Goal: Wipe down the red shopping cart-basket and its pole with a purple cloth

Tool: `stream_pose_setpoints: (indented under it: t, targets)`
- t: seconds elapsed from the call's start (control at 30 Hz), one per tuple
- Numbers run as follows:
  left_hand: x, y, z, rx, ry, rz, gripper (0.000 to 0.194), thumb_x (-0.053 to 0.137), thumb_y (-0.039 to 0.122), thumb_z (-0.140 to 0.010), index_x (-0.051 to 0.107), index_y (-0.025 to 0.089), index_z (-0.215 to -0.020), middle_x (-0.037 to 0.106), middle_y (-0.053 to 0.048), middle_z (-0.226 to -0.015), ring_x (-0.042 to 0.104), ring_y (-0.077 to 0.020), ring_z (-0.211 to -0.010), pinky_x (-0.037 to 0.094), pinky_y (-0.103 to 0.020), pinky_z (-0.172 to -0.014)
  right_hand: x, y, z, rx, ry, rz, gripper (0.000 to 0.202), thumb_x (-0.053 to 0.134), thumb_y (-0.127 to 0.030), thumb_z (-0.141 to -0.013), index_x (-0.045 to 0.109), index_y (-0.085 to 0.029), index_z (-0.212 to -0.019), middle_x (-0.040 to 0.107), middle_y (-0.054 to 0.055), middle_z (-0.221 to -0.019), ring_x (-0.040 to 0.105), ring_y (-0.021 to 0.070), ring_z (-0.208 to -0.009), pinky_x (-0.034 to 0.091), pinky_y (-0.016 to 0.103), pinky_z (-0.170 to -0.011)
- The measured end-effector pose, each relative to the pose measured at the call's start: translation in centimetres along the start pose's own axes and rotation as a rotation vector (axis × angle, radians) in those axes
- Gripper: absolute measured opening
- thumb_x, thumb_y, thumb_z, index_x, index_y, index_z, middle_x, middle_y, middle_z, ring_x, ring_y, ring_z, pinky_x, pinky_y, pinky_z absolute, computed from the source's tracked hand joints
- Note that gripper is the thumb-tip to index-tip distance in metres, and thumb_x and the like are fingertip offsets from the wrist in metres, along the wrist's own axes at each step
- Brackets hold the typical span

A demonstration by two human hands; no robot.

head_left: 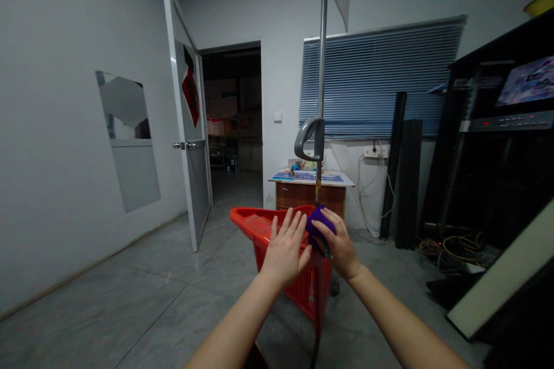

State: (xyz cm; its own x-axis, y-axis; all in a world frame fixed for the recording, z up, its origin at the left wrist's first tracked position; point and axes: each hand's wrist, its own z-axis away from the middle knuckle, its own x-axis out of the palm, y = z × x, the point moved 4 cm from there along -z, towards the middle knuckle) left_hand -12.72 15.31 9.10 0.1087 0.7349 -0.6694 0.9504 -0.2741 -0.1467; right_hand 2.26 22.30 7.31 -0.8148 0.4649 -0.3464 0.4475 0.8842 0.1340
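A red plastic shopping basket (242,215) with a tall grey pole (322,40) stands in front of me; a grey loop handle (298,141) sits partway up the pole. My left hand (286,245) lies over the basket's near rim, its fingers stretched out and holding nothing. Just to its right, my right hand (340,242) is wrapped around a purple cloth (318,220), bunched against the basket's rim close to the foot of the pole. Part of the cloth is hidden under the fingers.
Behind the basket stands a brown wooden cabinet (337,195) with a printed board on top. An open white door (179,98) is at the left. Right of the cabinet are black panels (409,184), loose cables (463,248) and a dark rack with a lit screen (528,83).
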Motion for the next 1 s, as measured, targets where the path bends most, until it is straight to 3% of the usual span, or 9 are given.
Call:
stream_pose_setpoints:
  t: [0.17, 0.3, 0.5, 0.77, 1.0]
  targets:
    - [1.2, -0.4, 1.6, 0.008, -0.076, 0.028, 0.055, 0.049, 0.045, -0.096, 0.044, 0.019, -0.144, 0.038, -0.01, -0.154, 0.021, -0.032, -0.147, 0.019, -0.063, -0.115, 0.6, 1.3, 4.5, 0.142, -0.045, -0.017, 0.043, 0.055, -0.024, -0.092, 0.051, -0.028, -0.134, 0.048, 0.012, -0.138, 0.049, 0.027, -0.128, 0.05, 0.05, -0.101]
    - [0.9, -0.7, 1.5, 0.066, -0.119, 0.051, 0.064, 0.049, 0.055, -0.094, 0.037, 0.021, -0.148, 0.035, -0.01, -0.155, 0.018, -0.0315, -0.147, 0.016, -0.061, -0.115, 0.5, 0.4, 5.6, 0.279, 0.001, -0.051, 0.044, 0.052, -0.027, -0.093, 0.048, -0.027, -0.136, 0.05, 0.012, -0.134, 0.054, 0.0268, -0.122, 0.052, 0.048, -0.098]
    - [0.9, -0.8, 1.6, 0.131, -0.157, 0.099, 0.099, 0.043, 0.076, -0.086, 0.011, 0.013, -0.155, 0.029, -0.017, -0.157, 0.014, -0.0335, -0.148, 0.009, -0.059, -0.116, 1.0, -4.8, 4.6, 0.175, 0.101, -0.18, 0.044, 0.049, -0.034, -0.095, 0.043, -0.027, -0.139, 0.038, 0.014, -0.144, 0.045, 0.0306, -0.132, 0.047, 0.053, -0.102]
    - [1.4, -0.9, 1.5, 0.145, -0.182, 0.126, 0.116, 0.037, 0.088, -0.076, 0.001, 0.01, -0.155, 0.022, -0.02, -0.158, 0.011, -0.0352, -0.148, 0.0, -0.059, -0.116, 1.9, -2.3, 7.0, 0.312, 0.121, -0.081, 0.048, 0.053, -0.017, -0.092, 0.043, -0.029, -0.138, 0.042, 0.013, -0.14, 0.046, 0.0281, -0.13, 0.049, 0.053, -0.101]
    - [1.6, -0.6, 1.4, 0.137, -0.158, 0.165, 0.116, 0.034, 0.088, -0.077, -0.006, 0.011, -0.155, 0.019, -0.019, -0.159, 0.01, -0.0344, -0.148, -0.002, -0.057, -0.116, 0.6, -5.7, 5.7, 0.134, 0.14, -0.154, 0.041, 0.051, -0.028, -0.096, 0.046, -0.028, -0.136, 0.041, 0.012, -0.143, 0.043, 0.0303, -0.133, 0.047, 0.054, -0.103]
